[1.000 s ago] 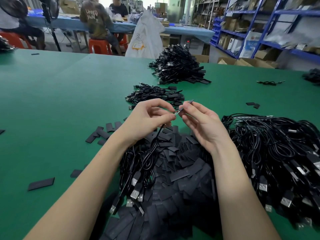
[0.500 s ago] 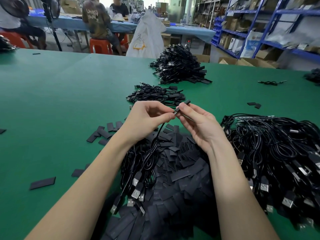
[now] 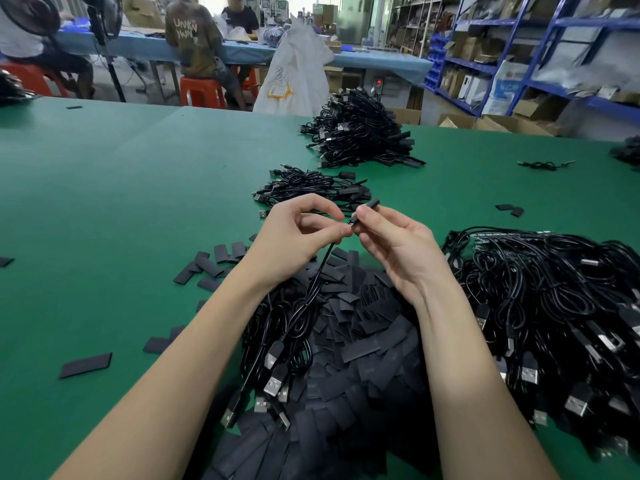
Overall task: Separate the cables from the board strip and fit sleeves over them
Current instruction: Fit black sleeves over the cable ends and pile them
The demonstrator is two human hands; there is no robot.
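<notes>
On the green table (image 3: 104, 209), listed left to right as I see it from the head view:

1. Open green surface, far left to centre. Only a few loose flat black sleeves (image 3: 86, 365) lie scattered on it; this is the widest free room on the table, running back to the far edge.

2. Left hand (image 3: 294, 237). Raised above the table, thumb and forefinger pressed together in a pinch on the end of one black cable (image 3: 313, 289); the other fingers are curled loosely. The cable hangs down from the pinch into the small bundle of USB-ended cables (image 3: 273, 358) lying below the left forearm.

3. Sleeve (image 3: 367, 211). Short black piece, held just beside the cable tip; I think the tip has entered its near end, but the joint is too small to be sure.

4. Right hand (image 3: 398, 247). Thumb and forefinger pinch the sleeve, palm turned up, remaining fingers relaxed and part open.

5. Heap of flat sleeves (image 3: 363, 341), under both wrists, reaching the near edge.

6. Large tangle of cables (image 3: 554, 306), right, close beside the right forearm; little free room that side.

7. Two further cable piles, the nearer (image 3: 311, 188) just beyond the hands, the farther (image 3: 360, 133) near the far edge.
</notes>
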